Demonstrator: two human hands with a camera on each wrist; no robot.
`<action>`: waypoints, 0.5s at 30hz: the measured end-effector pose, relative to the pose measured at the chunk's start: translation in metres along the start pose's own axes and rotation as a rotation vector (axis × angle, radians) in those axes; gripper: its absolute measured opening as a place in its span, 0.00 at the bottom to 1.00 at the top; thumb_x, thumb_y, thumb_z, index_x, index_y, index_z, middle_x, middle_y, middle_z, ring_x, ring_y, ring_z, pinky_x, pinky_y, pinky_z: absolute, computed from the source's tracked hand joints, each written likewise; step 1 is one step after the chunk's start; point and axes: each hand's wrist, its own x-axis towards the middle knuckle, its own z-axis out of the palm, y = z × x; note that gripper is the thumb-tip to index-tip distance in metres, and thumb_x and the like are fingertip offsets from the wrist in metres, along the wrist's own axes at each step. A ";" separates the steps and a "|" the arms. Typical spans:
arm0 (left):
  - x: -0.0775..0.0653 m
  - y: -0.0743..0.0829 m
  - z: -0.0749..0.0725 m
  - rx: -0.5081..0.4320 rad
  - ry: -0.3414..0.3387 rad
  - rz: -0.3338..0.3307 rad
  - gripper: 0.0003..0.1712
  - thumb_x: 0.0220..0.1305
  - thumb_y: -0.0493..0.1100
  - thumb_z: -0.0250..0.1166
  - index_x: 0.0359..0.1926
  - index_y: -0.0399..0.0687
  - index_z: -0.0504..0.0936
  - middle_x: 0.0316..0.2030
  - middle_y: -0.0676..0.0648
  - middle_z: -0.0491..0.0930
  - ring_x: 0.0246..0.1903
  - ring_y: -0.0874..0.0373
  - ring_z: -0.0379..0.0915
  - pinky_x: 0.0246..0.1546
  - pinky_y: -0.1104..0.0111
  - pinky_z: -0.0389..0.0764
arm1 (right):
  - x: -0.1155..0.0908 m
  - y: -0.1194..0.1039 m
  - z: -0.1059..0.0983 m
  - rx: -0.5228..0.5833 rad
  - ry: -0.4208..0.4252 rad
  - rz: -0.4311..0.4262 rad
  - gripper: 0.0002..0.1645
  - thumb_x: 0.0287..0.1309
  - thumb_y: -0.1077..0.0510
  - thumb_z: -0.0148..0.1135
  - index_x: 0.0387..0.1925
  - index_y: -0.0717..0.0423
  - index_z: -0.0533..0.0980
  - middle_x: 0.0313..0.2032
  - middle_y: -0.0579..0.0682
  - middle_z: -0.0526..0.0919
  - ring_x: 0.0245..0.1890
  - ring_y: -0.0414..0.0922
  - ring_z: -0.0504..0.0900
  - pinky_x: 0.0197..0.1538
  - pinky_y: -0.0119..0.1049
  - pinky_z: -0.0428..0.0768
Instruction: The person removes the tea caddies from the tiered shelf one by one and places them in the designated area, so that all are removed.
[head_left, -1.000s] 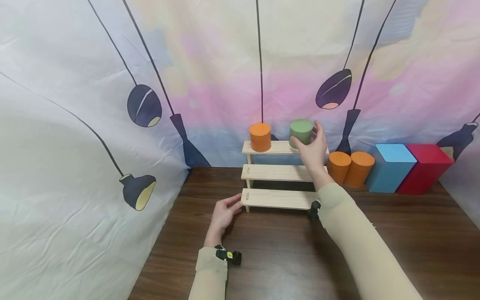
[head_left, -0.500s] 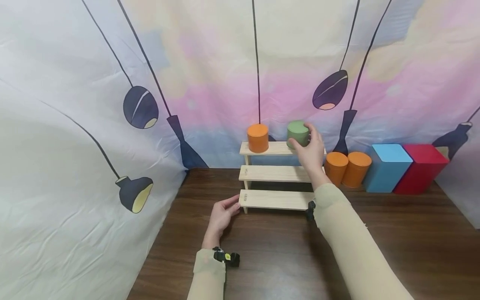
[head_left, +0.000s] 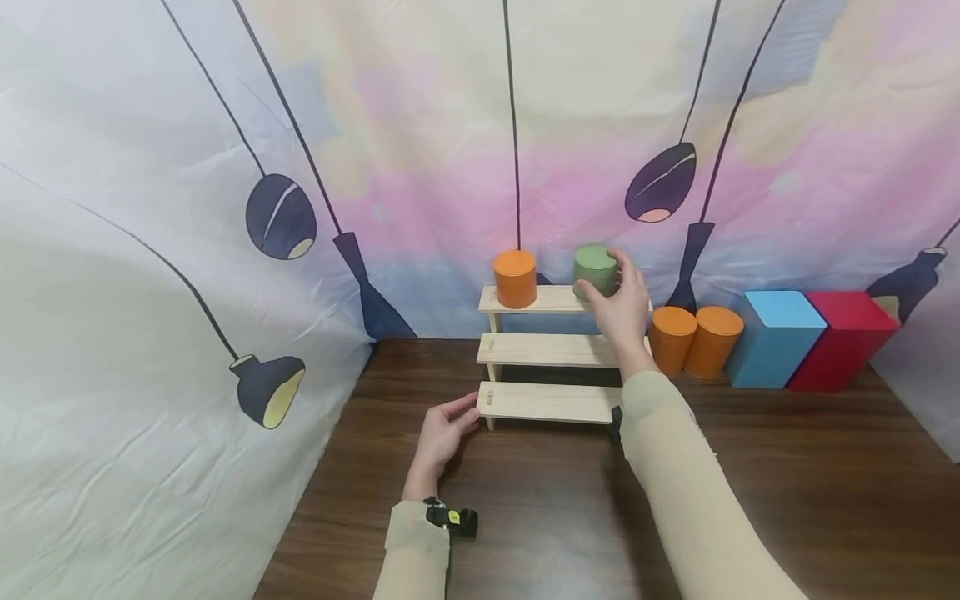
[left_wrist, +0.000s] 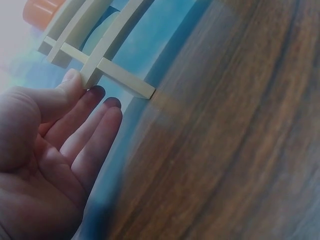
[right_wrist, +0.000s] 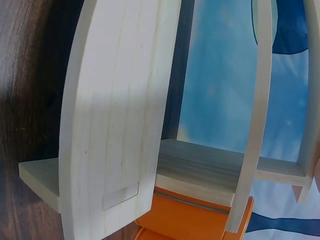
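Observation:
In the head view a three-tier wooden display stand (head_left: 551,402) stands on the table. My right hand (head_left: 621,312) holds a green round tin (head_left: 594,265) on its top tier, thumb in front and fingers round the right side. Left of this tin, an orange round tin (head_left: 515,279) sits on the same tier. My left hand (head_left: 441,432) pinches the left end of the lowest tier; in the left wrist view the thumb and fingertips meet the corner of the board (left_wrist: 111,44). The right wrist view shows the stand's board (right_wrist: 117,110) close up, with the green tin out of sight.
Two more orange tins (head_left: 672,337) stand beside the stand's right end. Farther right are a blue box (head_left: 776,342) and a red box (head_left: 843,342), side by side. A cloth backdrop (head_left: 420,150) with printed lamps hangs close behind the stand.
The fingers of my right hand have drawn in against the green tin's right side. The tin keeps its place on the top tier, and my left hand stays at the lowest tier's end.

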 end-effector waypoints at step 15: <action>-0.001 0.002 -0.001 0.011 -0.010 -0.005 0.20 0.76 0.36 0.68 0.65 0.41 0.85 0.66 0.37 0.81 0.59 0.46 0.84 0.55 0.63 0.87 | 0.000 0.003 0.000 -0.017 -0.002 -0.004 0.45 0.65 0.44 0.78 0.78 0.39 0.67 0.69 0.58 0.73 0.65 0.58 0.77 0.68 0.55 0.78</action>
